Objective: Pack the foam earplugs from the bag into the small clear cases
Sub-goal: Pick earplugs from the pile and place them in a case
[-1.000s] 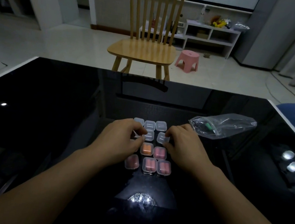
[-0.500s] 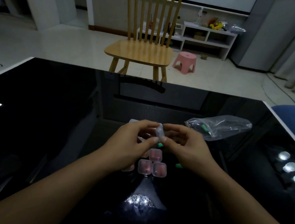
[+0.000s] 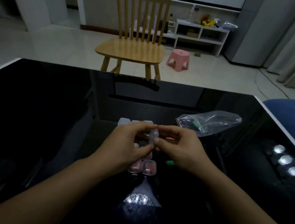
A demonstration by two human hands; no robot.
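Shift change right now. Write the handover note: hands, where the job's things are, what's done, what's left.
Left hand and right hand pinch one small clear case together above the table; whether it is open is unclear.
Bag lies right of the hands, a green earplug inside; a loose green earplug lies by the right hand.
Done: near cases hold pink plugs.
Left: far cases look empty; fill the held one, then those.

Small clear case [image 3: 153, 136] pinched between left hand [image 3: 126, 146] and right hand [image 3: 181, 149] above black table [image 3: 49, 118].
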